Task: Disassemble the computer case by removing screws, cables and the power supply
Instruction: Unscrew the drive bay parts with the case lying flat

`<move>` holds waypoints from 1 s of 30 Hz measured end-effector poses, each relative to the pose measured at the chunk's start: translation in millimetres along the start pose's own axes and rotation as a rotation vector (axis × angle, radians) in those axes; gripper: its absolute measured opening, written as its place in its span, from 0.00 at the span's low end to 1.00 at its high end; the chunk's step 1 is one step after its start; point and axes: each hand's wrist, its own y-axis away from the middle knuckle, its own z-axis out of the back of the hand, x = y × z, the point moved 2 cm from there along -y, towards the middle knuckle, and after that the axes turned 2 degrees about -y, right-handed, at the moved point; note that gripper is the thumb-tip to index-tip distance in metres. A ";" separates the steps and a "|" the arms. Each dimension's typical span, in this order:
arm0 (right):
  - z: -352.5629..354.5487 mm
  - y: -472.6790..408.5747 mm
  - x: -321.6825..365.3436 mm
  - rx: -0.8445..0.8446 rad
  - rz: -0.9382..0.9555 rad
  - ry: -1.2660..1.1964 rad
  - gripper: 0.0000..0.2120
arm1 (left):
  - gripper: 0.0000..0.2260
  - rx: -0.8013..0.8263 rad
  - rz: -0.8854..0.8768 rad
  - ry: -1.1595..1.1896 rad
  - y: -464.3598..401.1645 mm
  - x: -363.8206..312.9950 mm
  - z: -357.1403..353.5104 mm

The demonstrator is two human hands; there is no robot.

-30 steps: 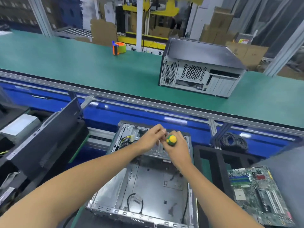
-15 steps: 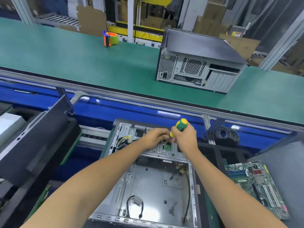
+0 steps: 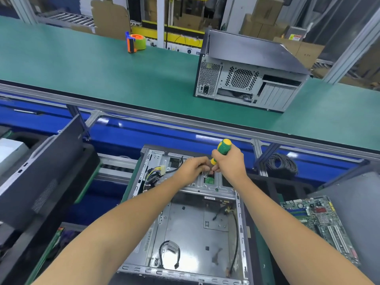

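Setting: a factory line; a long green conveyor belt (image 3: 86, 75) runs across the far side, carrying a closed grey computer case (image 3: 246, 79) near its right end and an orange-green tape dispenser (image 3: 136, 43) by its far edge.
Task's thing: the open computer case (image 3: 191, 229) lies flat below the belt's near rail, under both arms.
Right hand (image 3: 230, 165): fingers wrapped round a green-yellow screwdriver (image 3: 223, 148), tip aimed down at the metal bracket (image 3: 207, 184) at the case's far end.
Left hand (image 3: 193, 168): fingers curled at the tool's tip; whether they pinch it or a screw, I cannot tell.
Done, judging: side panel off; a motherboard (image 3: 320, 225) lies out to the right.
Left: bracket screws, yellow-black cable bundle (image 3: 154, 175), loose black cables (image 3: 170, 251) on the floor.
Materials: bare stamped steel, dull and perforated; glossy plastic handle; matte rubbery belt.
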 end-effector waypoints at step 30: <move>12.4 -23.7 60.4 0.158 0.061 0.427 0.09 | 0.09 0.011 0.035 -0.009 3.2 -2.8 -5.7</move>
